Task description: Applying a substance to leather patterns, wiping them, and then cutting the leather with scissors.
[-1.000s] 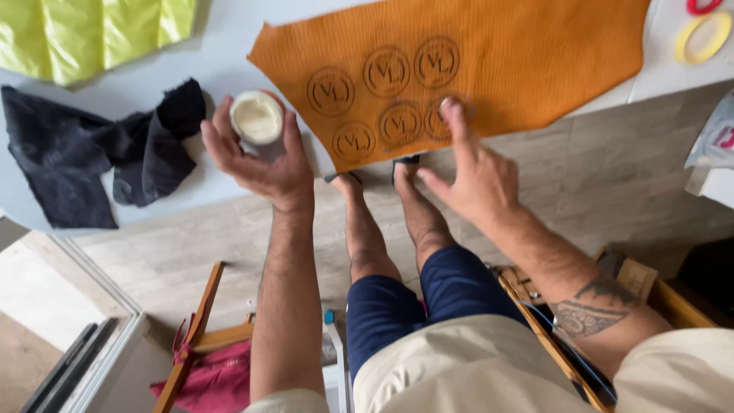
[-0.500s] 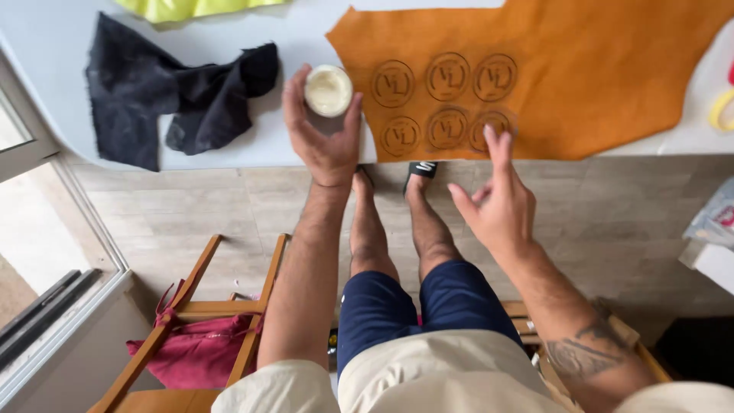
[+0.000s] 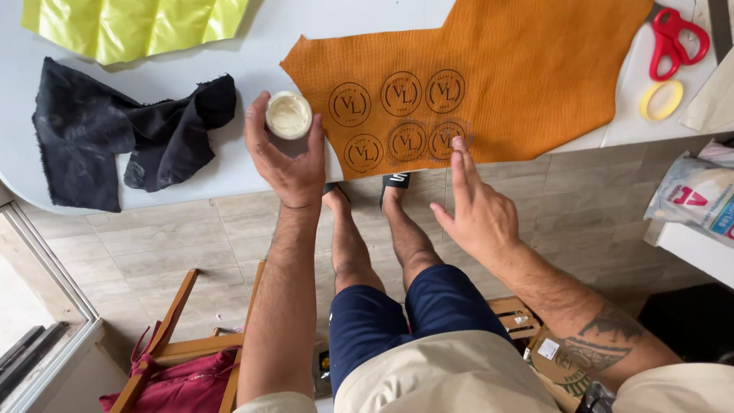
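Open jar of pale cream [image 3: 288, 115] is gripped by left hand [image 3: 287, 157] at desk [image 3: 191, 176] front edge.
Right hand [image 3: 474, 210] is spread; a fingertip is pressed on stamped orange leather [image 3: 527, 69].

Left hand [image 3: 287, 157] reaching forward, palm up, fingers curling into a cupped grip. Right hand [image 3: 475, 210] extending, fingers straight and together, index fingertip pressing down. Both forearms stretching forward, bare.
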